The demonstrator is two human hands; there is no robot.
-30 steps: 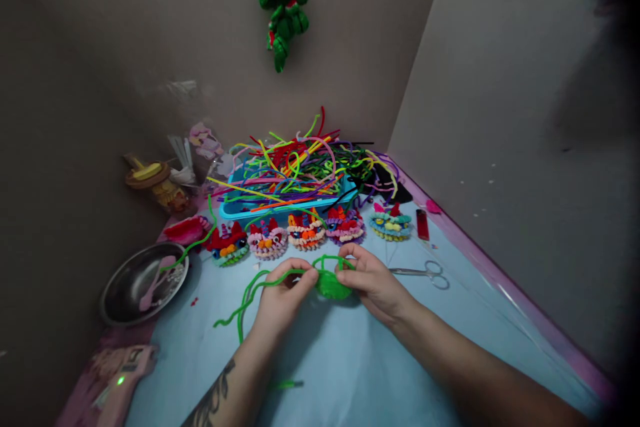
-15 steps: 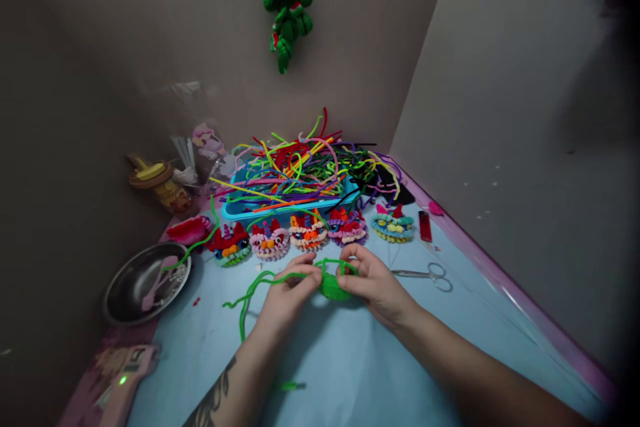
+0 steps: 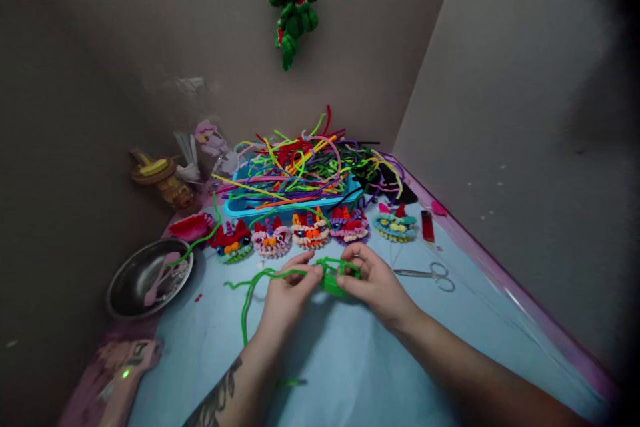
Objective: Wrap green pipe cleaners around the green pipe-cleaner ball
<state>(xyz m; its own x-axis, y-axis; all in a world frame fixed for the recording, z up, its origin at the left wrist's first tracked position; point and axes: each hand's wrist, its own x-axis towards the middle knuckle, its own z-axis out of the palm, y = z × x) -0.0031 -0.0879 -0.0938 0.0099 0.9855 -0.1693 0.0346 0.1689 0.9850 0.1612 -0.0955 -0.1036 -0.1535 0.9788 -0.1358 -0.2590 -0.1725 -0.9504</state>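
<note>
Both my hands meet over the light blue table. My left hand (image 3: 289, 292) pinches a long green pipe cleaner (image 3: 250, 290) whose loose end trails left and down across the table. My right hand (image 3: 373, 280) is closed on a small round green woven piece (image 3: 333, 279) that the pipe cleaner runs into. The piece sits between my fingertips, just above the tabletop. A row of finished colourful woven faces (image 3: 310, 230) stands right behind my hands.
A blue tray heaped with coloured pipe cleaners (image 3: 300, 170) stands at the back. Scissors (image 3: 430, 273) and a red lighter (image 3: 427, 225) lie to the right. A metal bowl (image 3: 147, 277) sits at the left. A green ornament (image 3: 293, 0) hangs on the wall.
My hands have stayed together on the green piece, with small finger movements. The trailing end of the pipe cleaner has shifted a little on the table. The view has tilted slightly.
</note>
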